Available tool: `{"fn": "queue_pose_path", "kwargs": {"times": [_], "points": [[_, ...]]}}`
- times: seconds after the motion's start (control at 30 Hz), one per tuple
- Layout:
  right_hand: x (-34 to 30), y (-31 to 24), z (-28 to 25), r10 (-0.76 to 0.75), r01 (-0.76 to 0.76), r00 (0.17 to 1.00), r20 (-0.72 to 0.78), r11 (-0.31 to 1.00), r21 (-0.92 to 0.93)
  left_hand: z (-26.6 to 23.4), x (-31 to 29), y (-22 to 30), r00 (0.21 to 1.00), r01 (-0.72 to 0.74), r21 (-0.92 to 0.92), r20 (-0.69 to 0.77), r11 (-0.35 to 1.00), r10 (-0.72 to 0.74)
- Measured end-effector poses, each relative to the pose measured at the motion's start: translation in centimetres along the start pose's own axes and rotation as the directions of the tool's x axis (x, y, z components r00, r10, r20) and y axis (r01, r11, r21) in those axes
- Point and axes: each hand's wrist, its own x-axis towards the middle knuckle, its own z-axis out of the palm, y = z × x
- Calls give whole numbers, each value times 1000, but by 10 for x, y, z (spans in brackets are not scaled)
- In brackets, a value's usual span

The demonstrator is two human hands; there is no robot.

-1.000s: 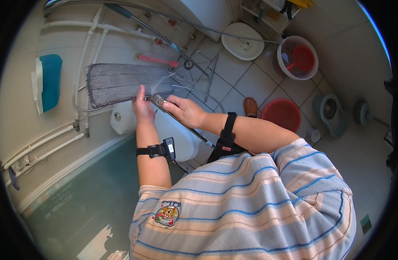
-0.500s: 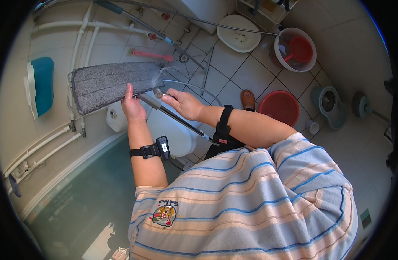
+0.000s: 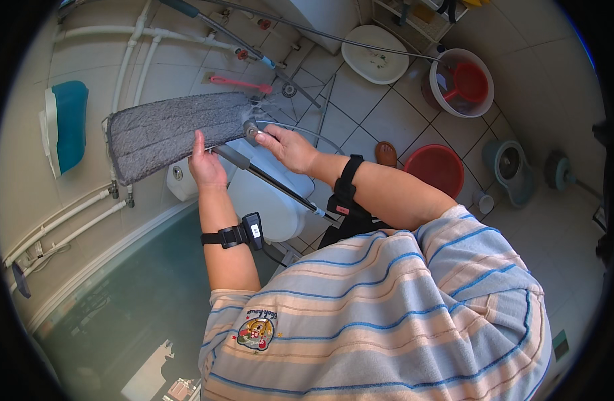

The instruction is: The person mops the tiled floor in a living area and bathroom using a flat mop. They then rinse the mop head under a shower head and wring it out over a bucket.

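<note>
A grey flat mop pad (image 3: 180, 130) is held up with its fluffy side showing. My left hand (image 3: 208, 164) grips the pad's lower edge, thumb up against the front and the other fingers hidden behind it. The mop's dark pole (image 3: 280, 187) slopes from the head down toward my body. In my right hand (image 3: 288, 148) is a small metal spray nozzle (image 3: 251, 129), fingers closed round it. Water sprays from it onto the pad's right end and splashes off the corner.
Below my left arm lies a bathtub of water (image 3: 120, 281). A white toilet (image 3: 277, 207) stands under the pole. On the tiled floor are a white basin (image 3: 375, 57), a bucket (image 3: 484, 97) with a red dipper, a red basin (image 3: 434, 175) and a teal spin bucket (image 3: 507, 167). Pipes run along the left wall.
The nozzle in my right hand has moved slightly farther up toward the pad's right corner. The pad has tilted a little, its left end lower. My left hand keeps its hold.
</note>
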Motion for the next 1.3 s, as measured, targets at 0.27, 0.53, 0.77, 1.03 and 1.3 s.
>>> {"fn": "queue_pose_path", "kwargs": {"times": [0.27,0.53,0.77,1.03,1.3], "points": [[-5,12,-17,12,-11,995,99,1000,-7,4,0,1,999,-44,10,-17,999,44],[-6,-33,7,-142,131,987,76,982,139,-6,7,-1,1000,-3,-37,-6,999,3],[0,-72,13,-201,172,971,126,963,209,-10,12,-2,999,46,-57,20,997,-45],[-2,-102,26,-374,350,921,107,917,192,-41,27,-17,744,229,-279,668,933,17],[9,-125,30,-317,303,948,26,926,225,-14,8,0,975,139,-10,177,990,-135]]}}
